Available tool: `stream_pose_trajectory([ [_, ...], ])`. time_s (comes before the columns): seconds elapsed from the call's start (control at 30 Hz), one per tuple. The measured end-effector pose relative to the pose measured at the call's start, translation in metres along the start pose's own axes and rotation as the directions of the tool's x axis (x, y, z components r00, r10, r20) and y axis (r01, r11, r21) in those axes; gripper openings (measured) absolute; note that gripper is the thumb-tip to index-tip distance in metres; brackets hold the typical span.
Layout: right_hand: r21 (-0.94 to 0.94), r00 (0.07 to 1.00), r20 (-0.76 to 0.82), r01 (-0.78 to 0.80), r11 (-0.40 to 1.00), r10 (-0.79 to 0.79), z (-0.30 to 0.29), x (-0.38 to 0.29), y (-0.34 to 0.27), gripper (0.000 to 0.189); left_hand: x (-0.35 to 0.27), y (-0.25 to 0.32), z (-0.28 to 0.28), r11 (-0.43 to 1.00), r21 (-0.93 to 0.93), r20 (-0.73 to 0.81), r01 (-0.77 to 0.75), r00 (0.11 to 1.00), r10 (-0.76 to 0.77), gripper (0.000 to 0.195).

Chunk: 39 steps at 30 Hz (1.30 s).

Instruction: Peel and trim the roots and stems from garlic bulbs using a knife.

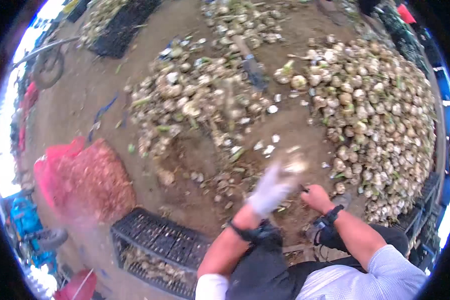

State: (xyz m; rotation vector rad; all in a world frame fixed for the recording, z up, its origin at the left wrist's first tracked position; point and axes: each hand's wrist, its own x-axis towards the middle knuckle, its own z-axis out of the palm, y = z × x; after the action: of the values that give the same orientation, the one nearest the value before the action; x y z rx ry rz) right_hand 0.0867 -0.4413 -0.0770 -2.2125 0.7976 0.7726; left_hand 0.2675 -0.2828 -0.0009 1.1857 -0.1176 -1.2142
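Observation:
My left hand (269, 192) wears a white glove and is blurred by motion. At its fingertips is a pale garlic bulb (295, 165), blurred too, which the fingers seem to grip. Close by on the right, my bare right hand (317, 199) is closed around a small dark tool (303, 188). Only a short end of that tool shows, so its kind is unclear. Beyond my hands lies a loose heap of garlic with stems (195, 93). To the right rises a large pile of garlic bulbs (375, 108) with short-cut stems.
A tool with a dark blade (253, 73) lies at the garlic heap. A full pink mesh sack (90, 180) stands left, beside a black plastic crate (161, 234) with garlic inside. Another dark crate (116, 32) is at the far left. Peel scraps (269, 149) dot the dirt floor.

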Motion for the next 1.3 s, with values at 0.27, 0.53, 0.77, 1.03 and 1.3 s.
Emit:
stream_pose_trajectory([
  [0.27, -0.152, 0.991, -0.126, 0.016, 0.988, -0.036, -0.018, -0.012, 0.013, 0.028, -0.007, -0.004, -0.113, 0.876, 0.421, -0.833, -0.234, 0.283, 0.476, 0.055],
  [0.53, -0.052, 0.999, 0.021, -0.028, 0.998, 0.029, -0.014, -0.013, 0.015, 0.029, -0.068, -0.056, -0.296, 0.619, 0.566, -0.743, 0.544, 0.010, 0.670, 0.046],
  [0.77, 0.015, 0.996, 0.014, 0.083, 0.996, -0.084, -0.026, -0.006, -0.024, 0.027, -0.037, -0.043, -0.249, 0.947, -0.010, -0.807, -0.320, 0.562, 0.181, 0.028],
  [1.03, 0.064, 0.871, -0.182, 0.473, 0.879, -0.455, -0.048, -0.001, -0.102, 0.024, -0.036, -0.034, -0.105, 0.949, -0.315, -0.292, 0.001, 0.952, -0.098, 0.018],
  [1.3, 0.067, 0.774, -0.229, 0.618, 0.783, -0.591, -0.053, -0.008, -0.132, 0.022, -0.048, -0.037, -0.073, 0.868, -0.461, 0.055, 0.183, 0.982, -0.178, 0.027],
])
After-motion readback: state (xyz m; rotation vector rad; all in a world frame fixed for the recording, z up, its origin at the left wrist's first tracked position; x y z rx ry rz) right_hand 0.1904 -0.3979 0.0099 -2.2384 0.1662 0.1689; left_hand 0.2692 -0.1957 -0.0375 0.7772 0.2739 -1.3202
